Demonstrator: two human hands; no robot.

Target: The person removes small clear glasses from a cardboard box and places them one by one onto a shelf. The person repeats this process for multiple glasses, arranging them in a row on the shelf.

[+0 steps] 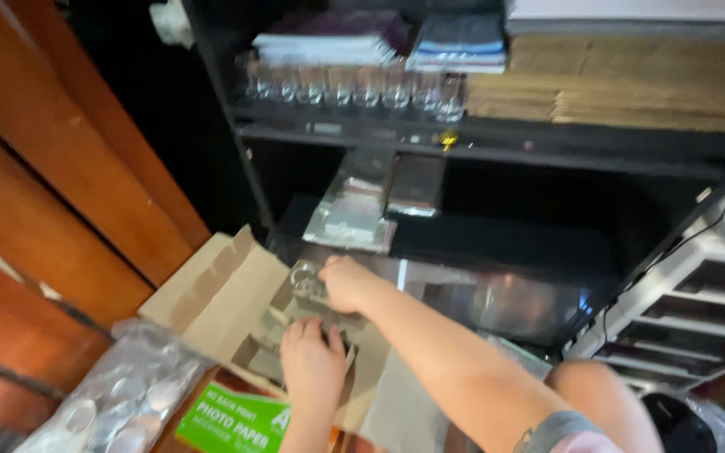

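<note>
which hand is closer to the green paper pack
Left. The left hand rests in the cardboard box just above the green paper pack; the right hand is farther up, holding a clear glass.

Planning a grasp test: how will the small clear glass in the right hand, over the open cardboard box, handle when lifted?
The small clear glass, pinched by the right hand, looks rigid and probably fragile. Its smooth, shiny surface may be slippery. Similar glasses on the shelf stand upright, so it likely sits stably, though on its side it might roll. The left hand rests in the cardboard box.
</note>
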